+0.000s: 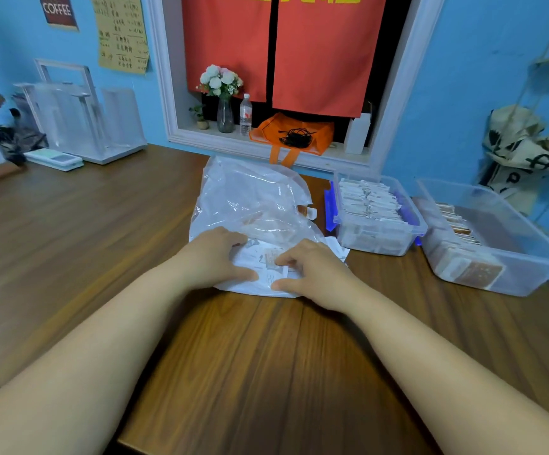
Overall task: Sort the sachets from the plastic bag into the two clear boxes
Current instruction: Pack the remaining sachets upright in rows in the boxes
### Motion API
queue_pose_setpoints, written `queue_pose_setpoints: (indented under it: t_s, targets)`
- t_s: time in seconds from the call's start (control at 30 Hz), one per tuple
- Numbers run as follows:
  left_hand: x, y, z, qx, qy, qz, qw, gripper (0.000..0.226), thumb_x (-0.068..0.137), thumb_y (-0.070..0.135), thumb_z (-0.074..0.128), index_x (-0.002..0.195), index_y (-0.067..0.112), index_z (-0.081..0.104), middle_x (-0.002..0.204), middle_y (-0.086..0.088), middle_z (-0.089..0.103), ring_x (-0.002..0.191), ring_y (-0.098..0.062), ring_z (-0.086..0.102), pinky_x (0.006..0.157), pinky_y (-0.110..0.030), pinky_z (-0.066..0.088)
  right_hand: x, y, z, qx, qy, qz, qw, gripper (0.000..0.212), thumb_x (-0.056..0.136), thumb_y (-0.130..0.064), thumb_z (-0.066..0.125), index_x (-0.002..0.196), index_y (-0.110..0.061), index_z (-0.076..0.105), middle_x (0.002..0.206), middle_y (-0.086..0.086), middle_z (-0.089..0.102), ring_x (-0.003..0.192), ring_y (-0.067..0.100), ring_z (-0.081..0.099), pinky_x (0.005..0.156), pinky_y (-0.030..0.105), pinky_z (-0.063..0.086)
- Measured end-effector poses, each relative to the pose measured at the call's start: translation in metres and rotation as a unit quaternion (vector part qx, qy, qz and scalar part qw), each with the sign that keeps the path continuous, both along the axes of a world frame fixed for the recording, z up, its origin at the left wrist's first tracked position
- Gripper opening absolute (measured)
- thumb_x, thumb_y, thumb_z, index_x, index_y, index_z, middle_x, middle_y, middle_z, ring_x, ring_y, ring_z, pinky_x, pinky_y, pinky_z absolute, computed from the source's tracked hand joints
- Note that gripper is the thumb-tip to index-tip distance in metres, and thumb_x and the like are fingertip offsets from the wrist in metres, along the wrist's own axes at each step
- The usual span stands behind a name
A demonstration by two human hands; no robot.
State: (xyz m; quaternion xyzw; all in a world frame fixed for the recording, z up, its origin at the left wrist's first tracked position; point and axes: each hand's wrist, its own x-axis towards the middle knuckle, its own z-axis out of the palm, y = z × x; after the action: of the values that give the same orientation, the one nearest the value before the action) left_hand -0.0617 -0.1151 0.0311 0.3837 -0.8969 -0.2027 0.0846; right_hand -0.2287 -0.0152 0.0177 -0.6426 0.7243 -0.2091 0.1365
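Item 1. Left hand (214, 257): fingers curled over the top and thumb laid along the near edge of a small clutch of sachets (261, 257) at the near end of the plastic bag (250, 198). It holds them. Whether film lies between skin and paper cannot be told.

Item 2. Plastic bag: clear, crumpled, lying flat on the wooden table (102, 224), with more sachets dimly visible inside.

Item 3. Right hand (312, 274): thumb and forefinger bent, pinching the same clutch from its right side, close to the left hand.

Item 4. First clear box (381, 239): just right of the bag, packed with upright white sachets.

Item 5. Second clear box (503, 274): further right, holding a part-filled row of brown-faced sachets.

Handling note. The step appears to be drawing out and separating a handful. It is likely best done with the left hand pinning the bag while the right lifts sachets free. Each face should be read before release: white to the first box, brown to the second. The first box looks nearly full, so sachets would need to go in on edge.
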Motion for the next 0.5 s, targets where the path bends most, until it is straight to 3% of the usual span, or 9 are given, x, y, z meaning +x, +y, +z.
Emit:
queue_pose_setpoints:
  t_s: [0.1, 0.2, 0.33, 0.43, 0.5]
  targets:
    - [0.001, -0.002, 0.004, 0.034, 0.03, 0.032, 0.998, 0.05, 0.075, 0.039, 0.075, 0.12, 0.026, 0.058, 0.112, 0.012, 0.05, 0.101, -0.008, 0.048, 0.08, -0.019, 0.035, 0.001, -0.001, -0.001, 0.001, -0.038, -0.02, 0.999, 0.044, 0.075, -0.035, 0.076, 0.112, -0.021, 0.059, 0.105, -0.006, 0.05, 0.106, 0.012, 0.048, 0.088, 0.021, 0.039]
    - [0.003, -0.007, 0.009, 0.068, 0.052, 0.051, 0.995, 0.029, 0.074, 0.037, 0.075, 0.1, 0.034, 0.063, 0.1, 0.016, 0.055, 0.082, -0.001, 0.051, 0.063, -0.014, 0.036, 0.001, -0.004, 0.001, 0.019, -0.046, -0.031, 0.998, 0.049, 0.075, -0.035, 0.076, 0.118, -0.021, 0.056, 0.098, -0.007, 0.048, 0.095, 0.009, 0.048, 0.08, 0.019, 0.038]
    - [0.009, -0.011, 0.01, 0.093, 0.061, 0.019, 0.994, 0.014, 0.077, 0.037, 0.072, 0.085, 0.031, 0.062, 0.088, 0.017, 0.059, 0.072, 0.0, 0.053, 0.059, -0.016, 0.038, 0.001, -0.004, 0.004, 0.023, -0.083, -0.023, 0.996, 0.034, 0.077, -0.03, 0.075, 0.106, -0.02, 0.06, 0.083, -0.01, 0.046, 0.071, 0.003, 0.044, 0.06, 0.008, 0.034]
    - [0.012, -0.012, 0.007, 0.115, 0.162, 0.04, 0.979, 0.011, 0.084, 0.032, 0.066, 0.083, 0.024, 0.058, 0.072, 0.005, 0.059, 0.056, -0.001, 0.053, 0.057, -0.017, 0.039, -0.003, -0.003, 0.003, -0.017, -0.141, -0.049, 0.989, 0.013, 0.085, -0.024, 0.067, 0.093, -0.017, 0.06, 0.072, -0.004, 0.052, 0.061, 0.006, 0.045, 0.056, 0.012, 0.034]
    - [0.011, -0.013, 0.006, 0.131, 0.261, 0.097, 0.951, 0.011, 0.088, 0.029, 0.062, 0.086, 0.021, 0.056, 0.075, -0.01, 0.065, 0.064, -0.014, 0.063, 0.067, -0.031, 0.048, -0.007, -0.002, 0.006, -0.073, -0.242, -0.086, 0.964, 0.005, 0.089, -0.019, 0.063, 0.091, -0.015, 0.061, 0.071, 0.004, 0.058, 0.059, 0.009, 0.052, 0.061, 0.017, 0.043]
